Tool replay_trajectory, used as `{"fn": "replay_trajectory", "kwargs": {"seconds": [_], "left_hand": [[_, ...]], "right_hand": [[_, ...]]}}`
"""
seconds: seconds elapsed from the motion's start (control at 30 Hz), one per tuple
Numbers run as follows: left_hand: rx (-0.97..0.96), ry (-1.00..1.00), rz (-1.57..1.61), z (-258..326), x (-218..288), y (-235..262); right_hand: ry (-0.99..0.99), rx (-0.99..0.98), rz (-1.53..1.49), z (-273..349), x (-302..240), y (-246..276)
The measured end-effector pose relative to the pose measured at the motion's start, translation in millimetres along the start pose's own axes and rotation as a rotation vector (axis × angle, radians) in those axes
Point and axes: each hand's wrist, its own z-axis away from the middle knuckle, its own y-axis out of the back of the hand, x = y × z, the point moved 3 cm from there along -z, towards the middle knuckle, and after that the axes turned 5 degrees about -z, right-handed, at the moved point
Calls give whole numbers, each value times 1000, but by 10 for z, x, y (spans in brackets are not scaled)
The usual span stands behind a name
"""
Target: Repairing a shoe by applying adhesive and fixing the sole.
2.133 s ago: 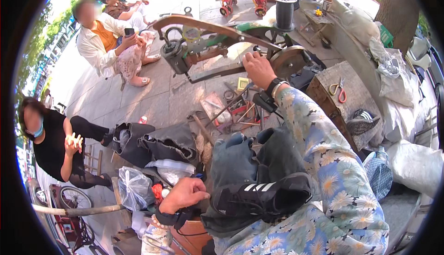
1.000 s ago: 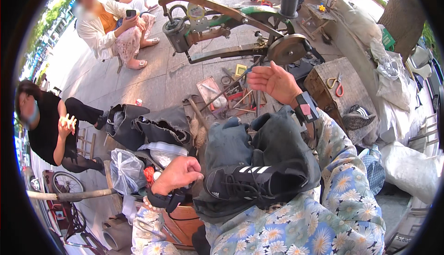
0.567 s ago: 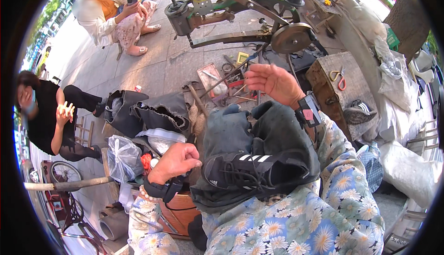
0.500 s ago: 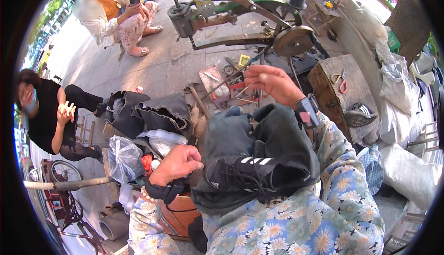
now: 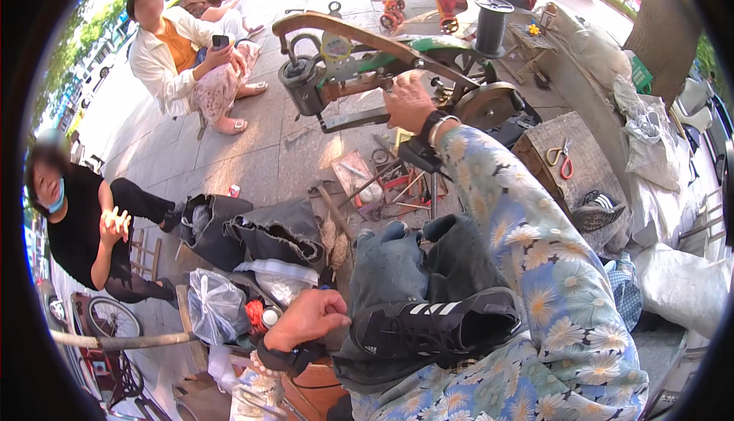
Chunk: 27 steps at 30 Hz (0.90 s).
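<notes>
A black sports shoe (image 5: 436, 325) with white stripes and black laces lies on its side across my lap, its toe to the left. Beside the toe is my left hand (image 5: 310, 320), fingers curled in and thumb pressed to the forefinger; whatever the pinch holds is too small to make out. My right hand (image 5: 410, 102) reaches far forward to the frame of a hand-cranked shoe sewing machine (image 5: 348, 119). Its fingers lie against the metal, partly lost among the parts, so their grip is unclear. A dark thread spool (image 5: 491, 27) stands on top of the machine.
A wooden box (image 5: 569, 153) at the right bears scissors (image 5: 562, 160) and another striped shoe (image 5: 598, 211). Tools lie in a tray (image 5: 359, 184) on the pavement. Dark leather pieces (image 5: 271, 230) and a plastic bag (image 5: 214, 302) are at left. Two people (image 5: 164, 54) (image 5: 80, 222) sit nearby.
My right hand has gone from above my lap forward to the sewing machine, its sleeve now crossing the view. My left hand keeps its pinch beside the shoe. The whole view has shifted slightly.
</notes>
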Motion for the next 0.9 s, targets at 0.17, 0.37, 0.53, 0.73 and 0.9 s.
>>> {"fn": "replay_trajectory", "kwargs": {"seconds": [0.17,0.37,0.53,0.73,0.9], "left_hand": [[-23,2,93,-22,-83,8],[-21,13,115,11,-120,6],[29,-15,182,43,-126,-43],[43,-39,168,62,-106,-86],[80,6,90,153,24,-72]], "right_hand": [[-24,-87,50,-31,5,-196],[-41,-76,237,6,-130,-131],[-59,-59,316,79,-201,-183],[-96,73,315,221,-200,-277],[-82,193,344,367,-331,-195]]}}
